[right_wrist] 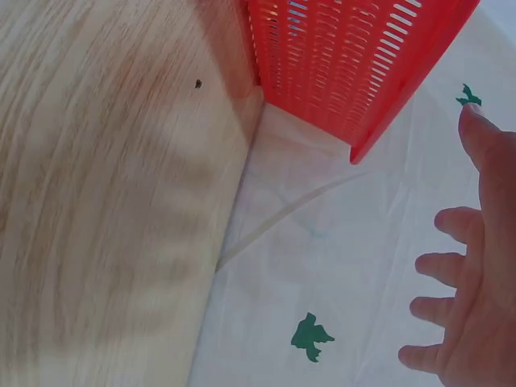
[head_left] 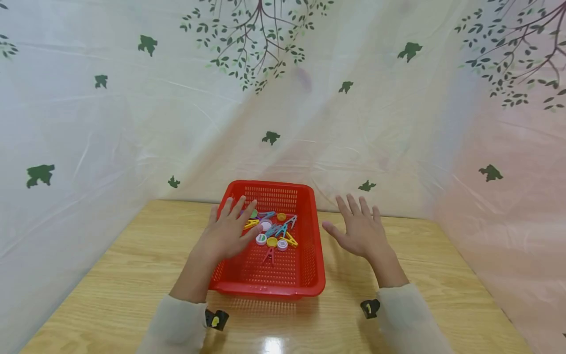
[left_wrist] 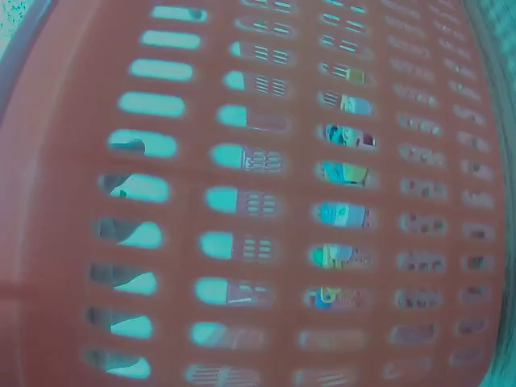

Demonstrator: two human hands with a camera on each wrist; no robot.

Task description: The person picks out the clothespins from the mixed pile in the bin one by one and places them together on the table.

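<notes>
A red plastic basket (head_left: 274, 290) with slotted sides stands on the table. Clothespins and round caps lie scattered on its floor, among them a pink clothespin (head_left: 269, 255), a yellow clothespin (head_left: 289, 240), a white cap (head_left: 261, 239) and a yellow cap (head_left: 271, 242). My left hand (head_left: 225, 236), fingers spread, hovers over the basket's left side and hides part of its rim. To the right of the basket, my right hand (head_left: 364, 235) is held up with fingers apart and holds nothing. The left wrist view is filled by the slotted basket wall (left_wrist: 48, 201); small coloured pieces show through it.
The wooden table (head_left: 132, 255) reaches back to a pale hanging sheet (head_left: 212, 137) printed with leaves and branches, which also closes off both sides. Black straps with cameras (head_left: 216, 320) sit at both wrists, by the light sleeves.
</notes>
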